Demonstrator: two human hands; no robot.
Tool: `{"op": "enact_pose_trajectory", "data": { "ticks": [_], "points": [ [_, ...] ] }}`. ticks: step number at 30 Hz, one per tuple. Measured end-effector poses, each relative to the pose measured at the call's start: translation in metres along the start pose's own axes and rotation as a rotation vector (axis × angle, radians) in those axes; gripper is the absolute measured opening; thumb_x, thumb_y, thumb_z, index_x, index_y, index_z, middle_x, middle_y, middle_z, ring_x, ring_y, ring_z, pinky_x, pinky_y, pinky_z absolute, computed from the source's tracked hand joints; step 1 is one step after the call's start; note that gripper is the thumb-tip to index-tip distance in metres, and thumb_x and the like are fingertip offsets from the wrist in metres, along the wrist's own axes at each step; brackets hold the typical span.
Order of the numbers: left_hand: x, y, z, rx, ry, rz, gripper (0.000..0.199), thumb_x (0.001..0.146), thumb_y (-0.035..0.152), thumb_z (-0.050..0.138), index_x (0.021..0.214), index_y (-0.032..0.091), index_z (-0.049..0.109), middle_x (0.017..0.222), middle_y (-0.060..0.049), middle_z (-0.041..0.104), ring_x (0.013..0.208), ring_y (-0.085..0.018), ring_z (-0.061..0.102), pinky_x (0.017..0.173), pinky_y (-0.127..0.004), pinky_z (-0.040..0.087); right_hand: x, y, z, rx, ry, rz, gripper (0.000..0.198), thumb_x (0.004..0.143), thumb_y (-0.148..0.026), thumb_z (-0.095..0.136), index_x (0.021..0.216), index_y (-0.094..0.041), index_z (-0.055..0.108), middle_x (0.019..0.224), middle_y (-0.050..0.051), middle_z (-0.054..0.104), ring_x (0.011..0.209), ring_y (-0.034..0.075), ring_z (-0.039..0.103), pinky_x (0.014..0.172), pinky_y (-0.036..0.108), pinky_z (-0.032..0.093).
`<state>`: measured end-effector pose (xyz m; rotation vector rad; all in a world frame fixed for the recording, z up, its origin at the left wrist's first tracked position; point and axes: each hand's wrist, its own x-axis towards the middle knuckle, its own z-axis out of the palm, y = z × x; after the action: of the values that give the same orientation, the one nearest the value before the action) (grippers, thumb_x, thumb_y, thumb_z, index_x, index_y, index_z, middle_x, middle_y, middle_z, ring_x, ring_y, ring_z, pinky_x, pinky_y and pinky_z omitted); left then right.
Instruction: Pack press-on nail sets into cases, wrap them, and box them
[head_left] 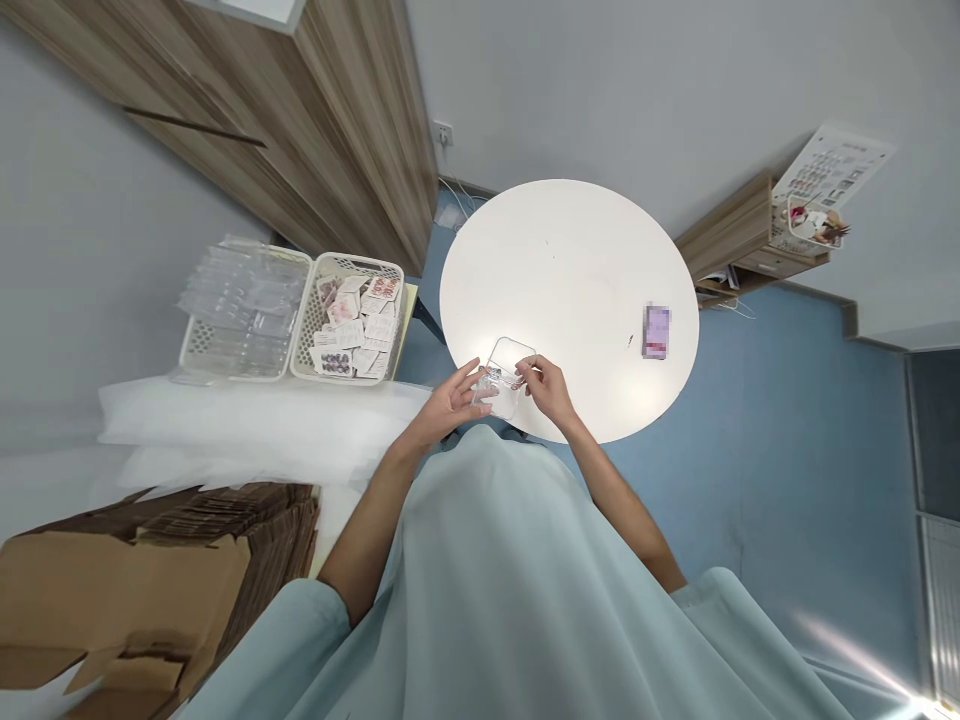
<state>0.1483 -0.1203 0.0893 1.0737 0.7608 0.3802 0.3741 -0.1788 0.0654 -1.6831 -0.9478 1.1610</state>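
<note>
A clear plastic case with rounded corners lies unfolded near the front edge of the round white table. My left hand reaches over the case's left side, its fingers stretched and apart, thumb low by the near half. Small dark and shiny bits show at the case's middle, between my hands; what they are is too small to tell. At the right side of the case, my right hand has thumb and fingers pinched together. Whatever the pinch holds is too small to make out.
On the round table lies a blurred purple phone-like object at right. To the left, one basket holds printed cards, another clear plastic packs. White foam wrap and flattened cardboard boxes are nearer.
</note>
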Motion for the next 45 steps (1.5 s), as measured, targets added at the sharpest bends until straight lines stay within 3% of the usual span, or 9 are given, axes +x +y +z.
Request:
{"op": "enact_pose_trajectory", "data": {
  "ticks": [10, 13, 17, 20, 25, 29, 38, 42, 45],
  "points": [
    [-0.011, -0.005, -0.016, -0.060, 0.133, -0.031, 0.083, 0.091, 0.046, 0.075, 0.165, 0.025, 0.042, 0.171, -0.017, 0.039, 0.134, -0.037, 0.065, 0.105, -0.050, 0.061, 0.014, -0.011, 0.024, -0.057, -0.121, 0.008, 0.051, 0.094, -0.073, 0.060, 0.093, -0.023, 0.069, 0.080, 0.003, 0.073, 0.073, 0.021, 0.073, 0.063, 0.031, 0.054],
    [-0.024, -0.006, -0.027, -0.066, 0.207, -0.029, 0.080, 0.091, 0.045, 0.076, 0.162, 0.024, 0.047, 0.169, -0.016, 0.043, 0.134, -0.036, 0.065, 0.106, -0.050, 0.061, 0.029, 0.000, 0.029, -0.110, -0.095, -0.025, 0.049, 0.099, -0.069, 0.054, 0.100, -0.024, 0.071, 0.089, 0.004, 0.076, 0.078, 0.020, 0.073, 0.072, 0.032, 0.056],
    [-0.044, -0.014, -0.043, -0.129, 0.320, -0.010, 0.077, 0.090, 0.040, 0.077, 0.160, 0.025, 0.049, 0.169, -0.014, 0.044, 0.132, -0.034, 0.067, 0.107, -0.049, 0.061, 0.053, 0.030, 0.033, -0.379, -0.114, 0.007, 0.033, 0.091, -0.049, 0.075, 0.110, -0.023, 0.073, 0.108, 0.007, 0.075, 0.085, 0.020, 0.070, 0.084, 0.035, 0.055],
    [-0.059, -0.022, -0.053, -0.175, 0.396, 0.004, 0.076, 0.090, 0.038, 0.078, 0.159, 0.026, 0.050, 0.169, -0.013, 0.044, 0.132, -0.033, 0.067, 0.107, -0.048, 0.062, 0.063, 0.053, 0.039, -0.644, -0.188, 0.081, 0.041, 0.085, -0.037, 0.083, 0.120, -0.021, 0.070, 0.121, 0.011, 0.069, 0.095, 0.023, 0.069, 0.085, 0.035, 0.054],
    [-0.076, -0.034, -0.058, -0.298, 0.490, 0.018, 0.072, 0.089, 0.032, 0.082, 0.155, 0.027, 0.055, 0.169, -0.012, 0.045, 0.133, -0.033, 0.066, 0.107, -0.046, 0.061, 0.064, 0.073, 0.051, -0.938, -0.237, 0.141, 0.058, 0.085, -0.036, 0.086, 0.135, -0.021, 0.060, 0.135, 0.013, 0.057, 0.106, 0.025, 0.067, 0.078, 0.032, 0.051],
    [-0.081, -0.039, -0.053, -0.387, 0.534, 0.008, 0.073, 0.088, 0.028, 0.084, 0.155, 0.026, 0.054, 0.163, -0.014, 0.053, 0.130, -0.031, 0.068, 0.108, -0.047, 0.059, 0.063, 0.076, 0.056, -1.025, -0.244, 0.093, 0.046, 0.087, -0.033, 0.082, 0.126, -0.020, 0.060, 0.134, 0.012, 0.055, 0.109, 0.025, 0.064, 0.074, 0.030, 0.048],
    [-0.065, -0.035, -0.039, -0.437, 0.494, -0.038, 0.075, 0.086, 0.023, 0.085, 0.154, 0.024, 0.055, 0.163, -0.015, 0.052, 0.127, -0.030, 0.070, 0.107, -0.045, 0.059, 0.048, 0.057, 0.038, -0.845, -0.199, 0.100, 0.018, 0.097, -0.019, 0.061, 0.115, -0.022, 0.059, 0.111, 0.005, 0.072, 0.091, 0.020, 0.065, 0.067, 0.029, 0.037],
    [-0.047, -0.029, -0.033, -0.414, 0.423, -0.052, 0.075, 0.086, 0.025, 0.085, 0.155, 0.024, 0.054, 0.164, -0.015, 0.051, 0.125, -0.030, 0.071, 0.108, -0.045, 0.058, 0.033, 0.032, 0.014, -0.674, -0.084, 0.036, 0.008, 0.098, -0.027, 0.057, 0.104, -0.025, 0.062, 0.108, 0.002, 0.074, 0.076, 0.017, 0.062, 0.067, 0.030, 0.038],
    [-0.030, -0.022, -0.025, -0.397, 0.355, -0.069, 0.074, 0.087, 0.025, 0.084, 0.154, 0.025, 0.055, 0.164, -0.015, 0.051, 0.123, -0.030, 0.072, 0.109, -0.046, 0.057, 0.019, 0.004, -0.005, -0.498, 0.022, -0.008, 0.014, 0.097, -0.038, 0.060, 0.103, -0.025, 0.063, 0.112, 0.002, 0.074, 0.067, 0.015, 0.058, 0.067, 0.031, 0.042]
  ]
}}
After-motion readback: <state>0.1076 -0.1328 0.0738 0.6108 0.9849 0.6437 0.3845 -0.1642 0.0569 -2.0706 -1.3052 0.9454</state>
